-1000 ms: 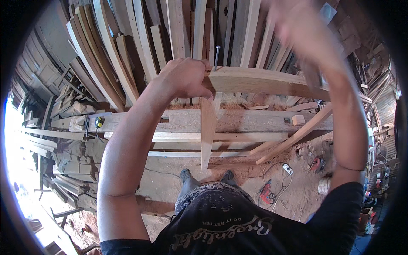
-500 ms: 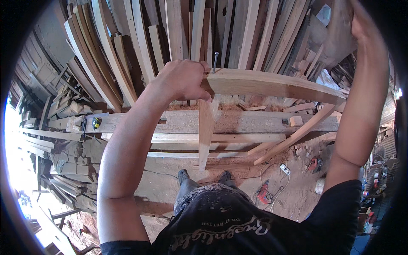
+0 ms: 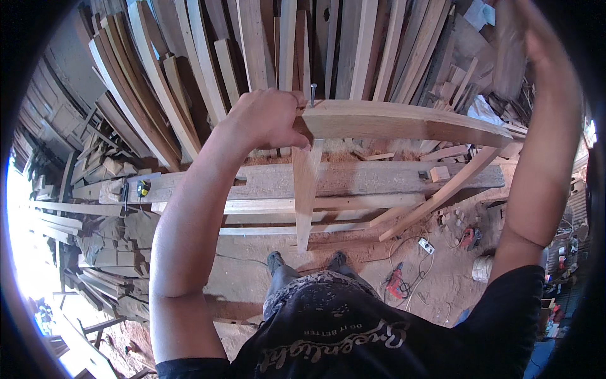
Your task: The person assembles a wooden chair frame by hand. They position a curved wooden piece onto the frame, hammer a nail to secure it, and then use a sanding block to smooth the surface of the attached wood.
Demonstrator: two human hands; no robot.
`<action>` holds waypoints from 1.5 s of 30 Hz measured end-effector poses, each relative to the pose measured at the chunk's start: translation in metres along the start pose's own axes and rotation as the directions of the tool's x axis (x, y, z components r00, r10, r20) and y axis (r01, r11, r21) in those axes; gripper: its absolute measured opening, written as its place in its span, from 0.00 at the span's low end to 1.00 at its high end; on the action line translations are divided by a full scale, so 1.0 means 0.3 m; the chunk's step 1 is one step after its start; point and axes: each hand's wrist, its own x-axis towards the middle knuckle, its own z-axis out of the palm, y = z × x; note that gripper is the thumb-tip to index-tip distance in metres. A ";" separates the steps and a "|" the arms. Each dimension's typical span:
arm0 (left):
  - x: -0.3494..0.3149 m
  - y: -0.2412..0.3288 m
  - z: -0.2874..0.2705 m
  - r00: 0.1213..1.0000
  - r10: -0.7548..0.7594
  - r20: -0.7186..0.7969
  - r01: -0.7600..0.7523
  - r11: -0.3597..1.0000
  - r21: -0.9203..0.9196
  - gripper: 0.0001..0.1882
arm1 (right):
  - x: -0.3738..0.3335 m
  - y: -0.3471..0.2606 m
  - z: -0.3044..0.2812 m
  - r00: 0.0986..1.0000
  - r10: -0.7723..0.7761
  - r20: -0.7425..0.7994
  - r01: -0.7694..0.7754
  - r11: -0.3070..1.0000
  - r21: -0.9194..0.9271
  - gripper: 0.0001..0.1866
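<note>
My left hand (image 3: 268, 120) is closed round the left end of a pale wooden rail (image 3: 391, 121), its thumb on the near face. Beside my fingers a nail (image 3: 313, 93) stands upright out of the rail's top. Beneath that end a pale wooden leg (image 3: 305, 196) runs down toward the floor; another leg (image 3: 442, 192) slants down from the rail's far right end. My right hand (image 3: 533, 38) is raised at the upper right, smeared by motion, and closed on a blurred brownish piece of wood (image 3: 509, 60).
A thick plank (image 3: 360, 181) lies behind the legs, with a small wood block (image 3: 440, 175) and a tape measure (image 3: 144, 187) on it. Many boards (image 3: 196, 57) lean at the back. A red power tool (image 3: 396, 282) and a power strip (image 3: 426, 246) with cords lie on the floor.
My right hand and the piece of wood, both blurred, have shifted slightly. Less of the nail seems to stand out of the rail. My left hand keeps its hold.
</note>
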 end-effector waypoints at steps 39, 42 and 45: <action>0.033 0.115 0.522 0.715 -0.462 -0.525 -0.602 -0.024 -0.798 0.20 | -0.374 0.356 0.320 0.858 0.309 0.411 -0.319 0.947 -0.046 0.34; 0.030 0.118 0.526 0.713 -0.470 -0.520 -0.583 0.012 -0.812 0.19 | -0.378 0.333 0.326 0.861 0.306 0.406 -0.312 0.949 -0.055 0.36; 0.028 0.121 0.533 0.696 -0.471 -0.541 -0.594 0.044 -0.803 0.19 | -0.380 0.316 0.323 0.857 0.297 0.422 -0.288 0.954 -0.085 0.36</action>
